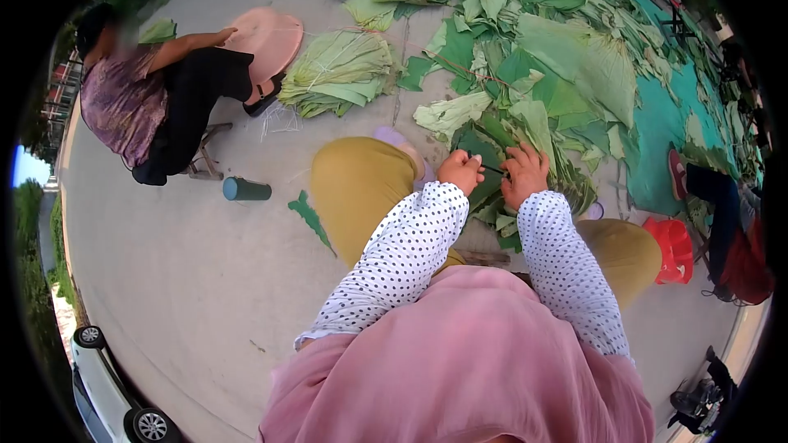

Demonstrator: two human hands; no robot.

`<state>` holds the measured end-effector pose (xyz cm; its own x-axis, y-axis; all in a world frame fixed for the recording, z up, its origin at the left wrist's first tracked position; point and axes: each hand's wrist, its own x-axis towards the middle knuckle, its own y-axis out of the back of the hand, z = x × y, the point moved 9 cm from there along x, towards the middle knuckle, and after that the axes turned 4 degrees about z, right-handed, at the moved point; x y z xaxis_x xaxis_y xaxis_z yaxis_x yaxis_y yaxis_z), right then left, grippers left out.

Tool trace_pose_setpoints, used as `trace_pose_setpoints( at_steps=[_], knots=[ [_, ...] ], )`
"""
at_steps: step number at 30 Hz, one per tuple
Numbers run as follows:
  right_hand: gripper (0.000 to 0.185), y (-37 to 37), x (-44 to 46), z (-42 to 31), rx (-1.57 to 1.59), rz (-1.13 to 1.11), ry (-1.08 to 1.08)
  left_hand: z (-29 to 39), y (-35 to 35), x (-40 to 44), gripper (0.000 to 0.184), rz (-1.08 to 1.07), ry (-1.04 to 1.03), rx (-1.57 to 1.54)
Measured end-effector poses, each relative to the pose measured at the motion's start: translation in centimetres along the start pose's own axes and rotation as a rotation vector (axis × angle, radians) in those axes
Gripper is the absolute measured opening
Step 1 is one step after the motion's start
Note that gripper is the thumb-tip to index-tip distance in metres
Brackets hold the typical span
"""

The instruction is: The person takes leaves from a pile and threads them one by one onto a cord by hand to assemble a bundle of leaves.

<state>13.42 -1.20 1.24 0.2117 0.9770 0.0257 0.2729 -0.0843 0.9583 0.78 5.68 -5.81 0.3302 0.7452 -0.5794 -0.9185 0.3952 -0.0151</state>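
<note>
My left hand (464, 171) is closed, thumb pressed against the fingers, at the near edge of the leaf pile. From it a thin dark strip (492, 169), perhaps a leaf stem, runs across to my right hand (524, 175). That hand is curled, with its fingers bent over the strip and the leaves under it. A dark green leaf (476, 146) lies just beyond my left hand. Folded and crumpled leaves (566, 176) sit beside and below my right hand. What lies inside both grips is partly hidden by the fingers.
Large green leaves (574, 57) spread over the ground ahead, partly on a green sheet (661, 127). A tied leaf bundle (341, 74) lies ahead left. A seated person (127, 107) touches a pink round lid or basin (264, 43). Nearby are a green cylinder (246, 189) and a red bucket (671, 250).
</note>
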Motion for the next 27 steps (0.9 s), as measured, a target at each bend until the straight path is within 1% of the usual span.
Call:
trace_pose_setpoints(
  at_steps=[2,4,6,8,9,10,12,13,14,16,17,18,19,20,21,22,24,25,26,27],
  knots=[
    [0.033,0.2,-0.3,0.0,0.049,0.047,0.017,0.0,-0.1,0.1,0.019,0.010,-0.006,0.004],
    [0.036,1.0,-0.1,-1.2,0.125,0.131,0.095,-0.5,-0.5,0.3,0.019,-0.017,0.008,-0.009],
    [0.033,1.0,0.3,-2.0,0.124,0.178,0.152,-0.6,-0.6,0.4,0.019,-0.020,-0.023,-0.020],
    [0.028,-0.1,0.8,-1.9,0.095,0.151,0.142,-0.2,-0.5,0.2,0.020,-0.015,-0.034,0.022],
    [0.022,0.3,0.9,-1.9,0.121,0.204,0.129,-0.2,-0.6,0.2,0.021,-0.029,-0.034,0.029],
    [0.022,0.2,1.0,-1.9,0.123,0.211,0.140,-0.2,-0.4,0.2,0.021,-0.021,-0.044,0.027],
    [0.021,0.1,1.2,-1.9,0.119,0.193,0.159,0.2,-1.2,0.1,0.020,-0.094,-0.082,0.029],
    [0.020,0.9,1.2,-2.1,0.110,0.252,0.179,-0.1,-1.3,0.2,0.018,-0.121,-0.032,0.043],
    [0.020,1.0,1.5,-2.0,0.108,0.254,0.186,0.2,-1.2,0.3,0.018,-0.117,-0.037,0.039],
    [0.019,1.2,1.7,-0.3,0.318,0.260,0.041,0.7,-1.6,0.2,0.018,-0.180,-0.074,-0.192],
    [0.019,1.2,1.7,-0.1,0.316,0.261,0.042,0.6,-1.7,0.4,0.026,-0.202,-0.048,-0.249],
    [0.018,2.1,1.8,-0.2,0.385,0.309,0.046,0.3,-1.9,0.3,0.026,-0.209,-0.047,-0.252],
    [0.016,3.0,1.9,-0.3,0.453,0.357,0.047,0.1,-1.6,0.2,0.031,-0.155,-0.070,-0.173],
    [0.016,3.5,2.0,-0.8,0.445,0.361,0.039,0.0,-1.2,0.3,0.037,-0.102,-0.093,-0.092],
    [0.014,4.4,2.2,-1.7,0.473,0.379,0.061,-1.2,-1.4,1.1,0.044,-0.140,-0.126,0.134],
    [0.013,5.1,2.3,-2.7,0.500,0.395,0.084,-1.6,-1.7,1.3,0.044,-0.151,-0.125,0.134],
    [0.013,5.8,2.4,-4.4,0.520,0.391,0.087,-2.5,-2.2,1.4,0.041,-0.151,-0.160,0.287],
    [0.013,5.8,2.5,-5.5,0.587,0.354,0.100,0.2,-2.0,0.4,0.036,-0.010,-0.566,0.337],
    [0.014,5.9,2.4,-6.4,0.654,0.320,0.110,-0.2,-2.3,0.1,0.035,0.017,-0.630,0.341],
    [0.014,6.1,2.2,-7.4,0.674,0.305,0.151,-0.2,-2.5,0.0,0.035,0.021,-0.629,0.334]
  ],
)
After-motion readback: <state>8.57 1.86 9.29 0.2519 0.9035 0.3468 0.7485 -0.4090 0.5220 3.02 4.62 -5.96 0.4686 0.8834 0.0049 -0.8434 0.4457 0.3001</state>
